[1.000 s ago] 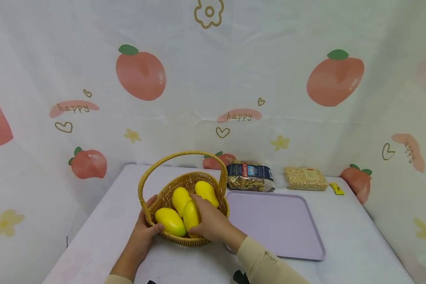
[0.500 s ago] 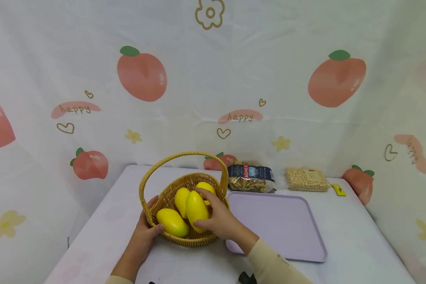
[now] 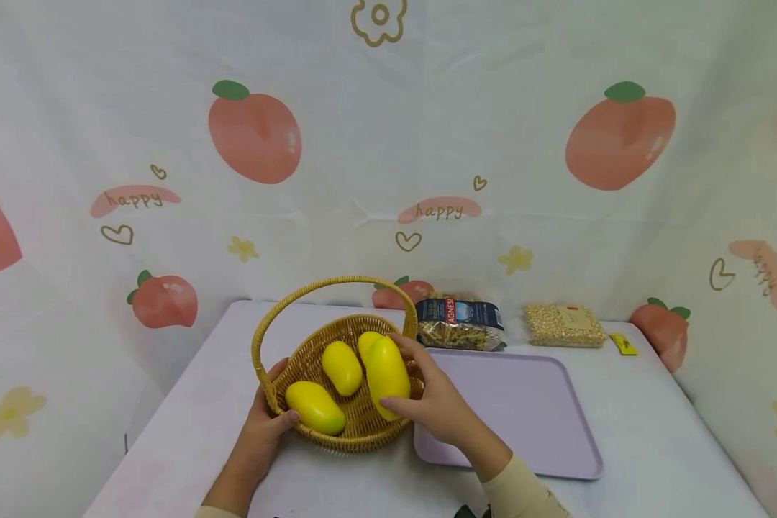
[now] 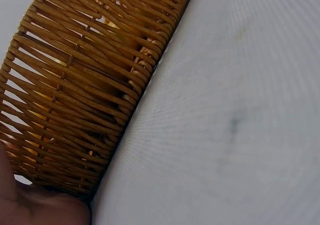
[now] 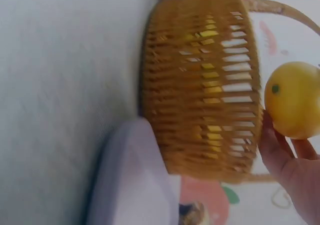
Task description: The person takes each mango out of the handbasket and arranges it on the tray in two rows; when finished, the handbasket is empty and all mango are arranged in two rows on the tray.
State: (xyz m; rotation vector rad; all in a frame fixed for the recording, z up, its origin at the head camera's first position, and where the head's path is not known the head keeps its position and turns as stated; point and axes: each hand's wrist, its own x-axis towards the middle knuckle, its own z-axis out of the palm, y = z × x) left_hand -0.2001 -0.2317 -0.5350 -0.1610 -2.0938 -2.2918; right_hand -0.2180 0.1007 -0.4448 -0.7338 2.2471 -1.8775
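Note:
A wicker basket with a tall arched handle stands on the table. My left hand grips its left side, thumb over the rim and fingers behind the outer wall. My right hand holds a yellow mango between thumb and fingers, over the basket's right rim; the right wrist view shows this held mango above the rim. Inside the basket lie a mango at the front left, another mango in the middle, and a third mango partly hidden behind the held one.
A lilac tray lies just right of the basket. Along the back stand a pasta bag, a pack of pale grains or beans and a small yellow packet. A patterned cloth hangs behind the table.
My right hand has lifted one mango from among the others and carried it rightward to the basket's right rim. The left hand keeps its grip on the basket.

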